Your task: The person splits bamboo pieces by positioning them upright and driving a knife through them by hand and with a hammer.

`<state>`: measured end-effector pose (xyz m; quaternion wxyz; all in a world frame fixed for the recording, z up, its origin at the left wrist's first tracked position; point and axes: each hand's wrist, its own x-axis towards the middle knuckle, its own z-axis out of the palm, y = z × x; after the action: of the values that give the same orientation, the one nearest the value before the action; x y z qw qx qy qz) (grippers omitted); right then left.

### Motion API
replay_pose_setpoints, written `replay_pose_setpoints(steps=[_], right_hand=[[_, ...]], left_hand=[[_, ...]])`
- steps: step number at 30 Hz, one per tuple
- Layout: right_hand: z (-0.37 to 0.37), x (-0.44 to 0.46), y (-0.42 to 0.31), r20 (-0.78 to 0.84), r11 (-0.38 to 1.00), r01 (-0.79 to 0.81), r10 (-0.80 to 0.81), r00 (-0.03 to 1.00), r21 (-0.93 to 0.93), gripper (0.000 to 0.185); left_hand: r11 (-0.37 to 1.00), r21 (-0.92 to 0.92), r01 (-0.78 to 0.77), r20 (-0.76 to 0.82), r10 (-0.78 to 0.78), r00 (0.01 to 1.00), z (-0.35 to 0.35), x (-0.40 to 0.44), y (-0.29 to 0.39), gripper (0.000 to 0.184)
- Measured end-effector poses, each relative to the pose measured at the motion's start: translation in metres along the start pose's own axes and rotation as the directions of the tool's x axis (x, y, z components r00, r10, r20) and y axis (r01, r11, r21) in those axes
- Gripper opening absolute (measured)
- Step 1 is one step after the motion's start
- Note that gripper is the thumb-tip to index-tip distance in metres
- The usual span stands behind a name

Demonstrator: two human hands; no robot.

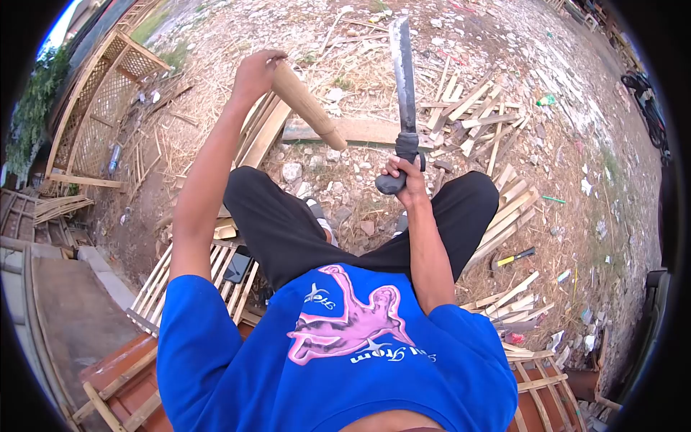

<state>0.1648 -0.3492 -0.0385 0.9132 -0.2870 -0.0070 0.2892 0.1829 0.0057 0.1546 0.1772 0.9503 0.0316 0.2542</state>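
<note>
My left hand (259,73) is closed around the upper end of a thick piece of bamboo (306,104). The bamboo slants down to the right, its lower end above a wooden plank (360,131) on the ground. In my right hand (410,180) is the dark wrapped handle of a machete (404,79). Its long, worn blade points up and away from me, to the right of the bamboo and apart from it. Split bamboo strips (266,133) lie behind the bamboo, close to my left forearm.
Piles of split bamboo (479,111) lie beyond my right knee, with more strips (507,209) beside it. A yellow-and-black tool (513,258) rests on the ground at right. A phone (237,266) lies on slats at left. A lattice frame (108,108) stands at far left.
</note>
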Motion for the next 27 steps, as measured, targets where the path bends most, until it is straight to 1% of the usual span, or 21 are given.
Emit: replay_pose_setpoints(steps=[1, 2, 3, 5, 6, 9, 10, 11, 14, 16, 17, 19, 20, 23, 26, 27], right_hand=[[0.002, -0.002, 0.002, -0.003, 1.0, -0.014, 0.014, 1.0, -0.023, 0.015], [0.001, -0.001, 0.004, -0.058, 1.0, -0.019, 0.02, 0.998, 0.009, 0.016], [-0.004, 0.002, 0.006, -0.096, 0.999, -0.022, 0.019, 0.995, -0.033, 0.016], [-0.016, 0.009, 0.009, -0.188, 0.998, -0.056, 0.052, 0.981, -0.014, 0.015], [-0.011, 0.005, 0.007, -0.198, 0.999, -0.019, 0.011, 0.98, -0.038, 0.012], [-0.012, 0.007, 0.007, -0.288, 1.0, -0.008, 0.01, 0.958, 0.008, 0.018], [-0.006, 0.003, 0.003, -0.319, 1.0, 0.02, -0.025, 0.947, -0.019, 0.018], [-0.009, 0.004, 0.003, -0.316, 0.999, 0.028, -0.032, 0.948, -0.019, 0.018], [-0.02, 0.009, 0.002, -0.32, 0.999, 0.037, -0.038, 0.947, -0.011, 0.017], [-0.022, 0.009, 0.004, -0.336, 1.0, 0.022, -0.02, 0.942, 0.003, 0.017], [-0.023, 0.01, 0.004, -0.335, 1.0, 0.019, -0.012, 0.942, 0.018, 0.016], [-0.026, 0.009, 0.005, -0.335, 0.999, 0.01, 0.006, 0.942, 0.047, 0.015], [-0.026, 0.009, 0.006, -0.333, 1.0, -0.003, 0.011, 0.943, 0.025, 0.015], [-0.028, 0.011, 0.008, -0.324, 0.999, -0.023, 0.012, 0.946, -0.031, 0.015], [-0.031, 0.011, 0.012, -0.32, 0.998, 0.004, -0.024, 0.947, -0.062, 0.015], [-0.035, 0.013, 0.014, -0.318, 0.997, 0.016, -0.039, 0.947, -0.073, 0.016]], left_hand=[[1.0, -0.001, -0.004, 0.031, 0.004, 1.0, 0.006, 0.004, 0.001, 0.022], [1.0, 0.004, -0.007, 0.059, 0.007, 0.998, 0.009, 0.007, 0.0, 0.023], [1.0, 0.01, -0.013, 0.066, 0.013, 0.998, 0.011, 0.01, 0.002, 0.023], [0.999, 0.015, -0.031, 0.088, 0.029, 0.996, 0.018, 0.017, 0.011, 0.023], [0.999, 0.018, -0.042, 0.083, 0.04, 0.996, 0.021, 0.02, 0.014, 0.023], [0.995, 0.038, -0.097, 0.072, 0.094, 0.993, 0.029, 0.036, 0.024, 0.024], [0.99, 0.058, -0.125, 0.075, 0.12, 0.99, 0.031, 0.042, 0.026, 0.026], [0.985, 0.078, -0.153, 0.08, 0.147, 0.986, 0.033, 0.047, 0.028, 0.028], [0.994, 0.09, -0.055, 0.038, 0.052, 0.998, 0.033, 0.053, 0.057, 0.035], [0.995, 0.095, 0.022, 0.02, -0.024, 1.0, 0.039, 0.06, 0.062, 0.039], [0.993, 0.098, 0.06, 0.01, -0.061, 0.998, 0.042, 0.064, 0.063, 0.041], [0.987, 0.092, 0.13, -0.035, -0.127, 0.991, 0.052, 0.071, 0.05, 0.039], [0.982, 0.089, 0.164, -0.059, -0.159, 0.986, 0.056, 0.074, 0.042, 0.038], [0.946, 0.235, 0.222, -0.025, -0.222, 0.975, 0.055, 0.073, 0.035, 0.038], [0.932, 0.137, 0.335, -0.101, -0.324, 0.941, 0.054, 0.071, 0.021, 0.034], [0.932, 0.096, 0.351, -0.124, -0.338, 0.933, 0.051, 0.071, 0.009, 0.034]])
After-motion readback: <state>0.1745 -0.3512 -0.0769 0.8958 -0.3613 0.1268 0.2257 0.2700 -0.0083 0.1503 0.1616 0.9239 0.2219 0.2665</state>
